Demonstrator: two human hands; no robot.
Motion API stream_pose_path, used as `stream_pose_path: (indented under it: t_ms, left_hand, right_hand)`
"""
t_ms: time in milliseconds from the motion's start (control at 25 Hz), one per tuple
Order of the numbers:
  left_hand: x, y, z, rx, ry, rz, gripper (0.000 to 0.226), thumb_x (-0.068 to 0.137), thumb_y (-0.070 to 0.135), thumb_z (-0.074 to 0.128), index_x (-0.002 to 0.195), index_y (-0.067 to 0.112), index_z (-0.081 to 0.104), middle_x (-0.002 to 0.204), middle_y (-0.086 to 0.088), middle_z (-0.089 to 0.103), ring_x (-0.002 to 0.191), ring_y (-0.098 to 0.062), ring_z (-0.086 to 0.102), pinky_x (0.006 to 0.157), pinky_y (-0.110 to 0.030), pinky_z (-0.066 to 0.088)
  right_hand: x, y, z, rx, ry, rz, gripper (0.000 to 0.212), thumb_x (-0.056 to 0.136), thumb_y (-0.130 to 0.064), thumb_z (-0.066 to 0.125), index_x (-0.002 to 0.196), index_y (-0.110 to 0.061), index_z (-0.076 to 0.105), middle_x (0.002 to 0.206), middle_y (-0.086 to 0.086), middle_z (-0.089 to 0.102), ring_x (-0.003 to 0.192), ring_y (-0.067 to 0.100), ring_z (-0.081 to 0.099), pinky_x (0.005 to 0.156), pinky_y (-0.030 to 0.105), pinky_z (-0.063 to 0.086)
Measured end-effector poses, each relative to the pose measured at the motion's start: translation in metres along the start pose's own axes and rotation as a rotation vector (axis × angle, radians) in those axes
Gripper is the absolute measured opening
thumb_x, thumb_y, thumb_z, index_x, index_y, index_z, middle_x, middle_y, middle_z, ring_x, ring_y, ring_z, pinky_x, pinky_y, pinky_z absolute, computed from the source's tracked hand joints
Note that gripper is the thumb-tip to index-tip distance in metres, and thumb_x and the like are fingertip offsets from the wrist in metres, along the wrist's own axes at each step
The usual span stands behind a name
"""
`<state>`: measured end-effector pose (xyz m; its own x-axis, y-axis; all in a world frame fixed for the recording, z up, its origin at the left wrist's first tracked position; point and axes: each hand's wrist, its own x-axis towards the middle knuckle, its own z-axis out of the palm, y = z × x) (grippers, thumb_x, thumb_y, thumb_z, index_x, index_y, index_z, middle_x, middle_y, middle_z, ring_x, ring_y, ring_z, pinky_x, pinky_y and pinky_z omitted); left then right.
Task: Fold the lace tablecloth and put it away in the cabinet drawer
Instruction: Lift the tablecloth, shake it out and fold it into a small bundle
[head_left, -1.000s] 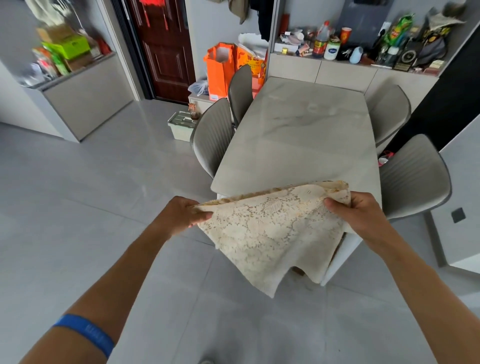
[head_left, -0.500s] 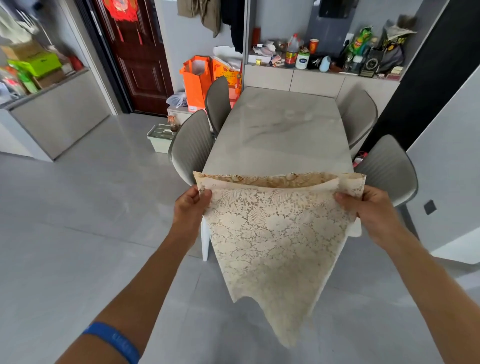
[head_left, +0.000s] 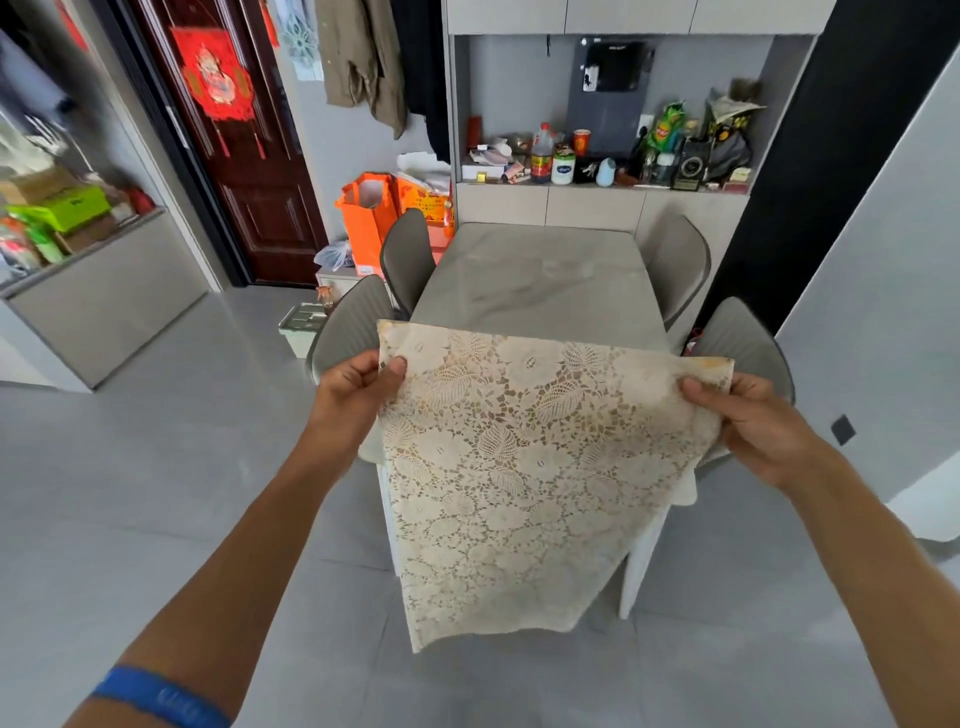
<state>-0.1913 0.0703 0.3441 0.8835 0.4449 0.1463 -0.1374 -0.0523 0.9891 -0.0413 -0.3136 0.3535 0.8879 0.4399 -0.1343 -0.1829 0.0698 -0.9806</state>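
The cream lace tablecloth (head_left: 519, 467) hangs folded in front of me, over the near end of the grey marble table (head_left: 535, 275). My left hand (head_left: 353, 389) pinches its top left corner. My right hand (head_left: 753, 421) pinches its top right corner. The top edge is stretched nearly flat between both hands, and the lower end tapers down toward the floor. A grey wall cabinet (head_left: 597, 205) with closed lower fronts stands behind the table's far end.
Grey chairs flank the table, two on the left (head_left: 353, 327) and two on the right (head_left: 737, 332). Orange bags (head_left: 369, 213) and a small bin (head_left: 301, 325) sit by the dark red door (head_left: 244, 156). A low counter (head_left: 104, 291) stands at left.
Both hands have lifted the tablecloth from a slack drape to a taut upright sheet. My view has tilted upward toward the wall cabinet.
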Motion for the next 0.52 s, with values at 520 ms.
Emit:
stream_pose_path:
  t_ms: [520]
  left_hand:
    - [0.273,0.024,0.046,0.511,-0.149,-0.149,0.028,0.100,0.018,0.055,0.072,0.015,0.063,0.057,0.003,0.059,0.053,-0.011,0.056,0.048,-0.020,0.045]
  right_hand:
    - [0.231,-0.108,-0.019,-0.863,0.321,0.043,0.033,0.087,-0.038,0.072,0.090,-0.005,0.073,0.074,0.006,0.068,0.055,0.012,0.063,0.049,0.027,0.050]
